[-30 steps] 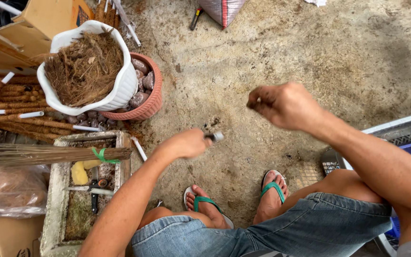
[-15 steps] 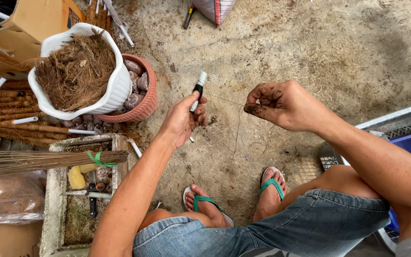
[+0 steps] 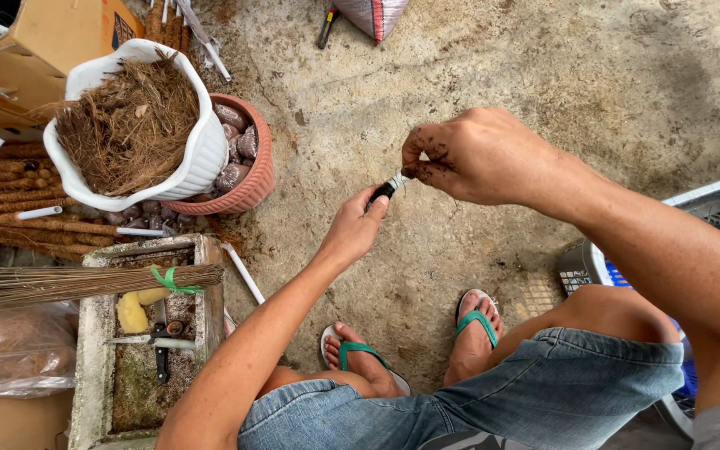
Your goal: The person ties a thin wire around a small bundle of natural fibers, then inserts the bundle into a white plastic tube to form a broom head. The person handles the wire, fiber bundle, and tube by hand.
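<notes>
Beside the white pot (image 3: 202,150) of brown fibre, which leans on one terracotta pot (image 3: 253,179) of stones, two hands meet over the floor: the left hand (image 3: 352,229) has its fingers closed round a single black-handled knife (image 3: 385,188), and the right hand (image 3: 472,158) pinches thumb and fingertips at its pale tip. Half a second ago the hands were apart with a thread stretched between them; now they touch at the knife. Right of the white pot lies rough, stained concrete floor (image 3: 493,58), outdoors-looking, with two green sandals below.

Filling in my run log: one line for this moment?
left hand: grips black tool | right hand: pinches its tip | nearby: white pot of fibre
</notes>
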